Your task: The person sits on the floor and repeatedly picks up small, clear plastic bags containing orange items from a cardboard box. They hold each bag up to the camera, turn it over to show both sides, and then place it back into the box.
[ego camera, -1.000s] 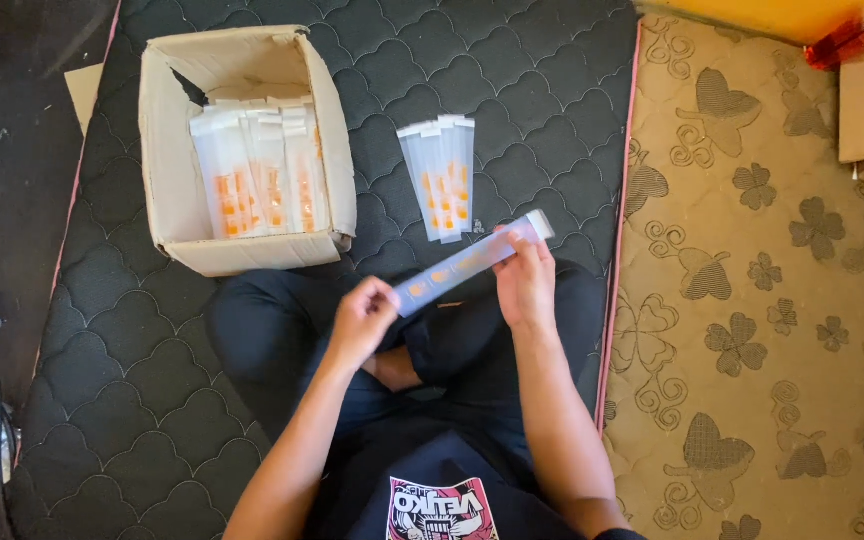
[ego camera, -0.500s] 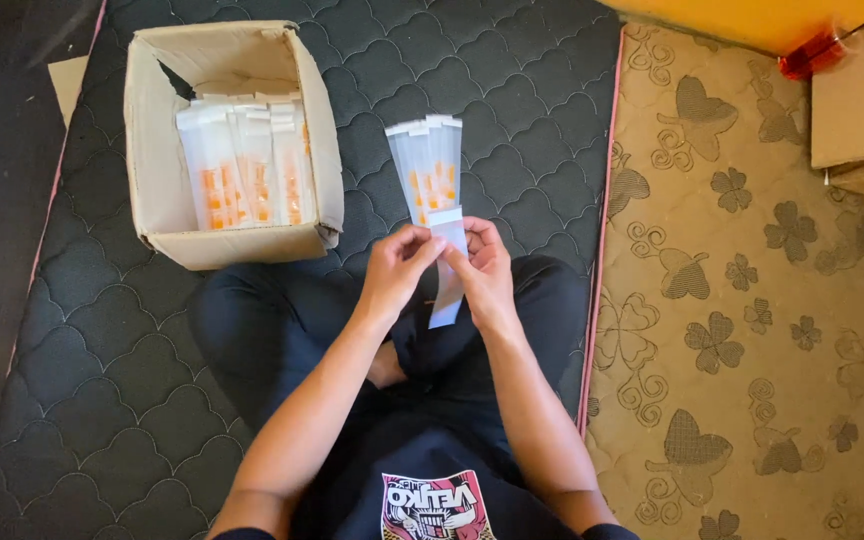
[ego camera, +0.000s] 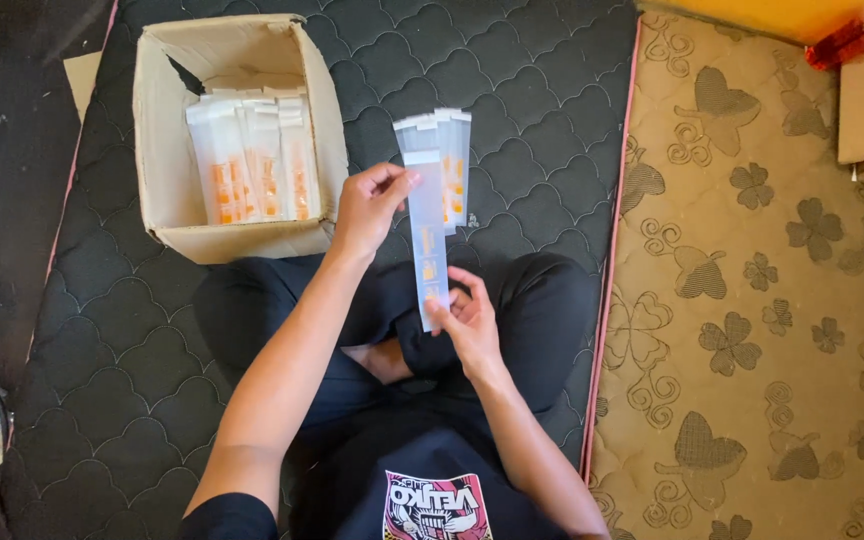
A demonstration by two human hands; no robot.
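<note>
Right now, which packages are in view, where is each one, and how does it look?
Long clear packet: held upright between left hand at its top and right hand at its bottom; narrow, orange marks inside.
Small pile of packets: on the dark quilted mat, behind the held one; same kind.
Cardboard box: upper left on the mat, open, brown, holding more such packets.
</note>
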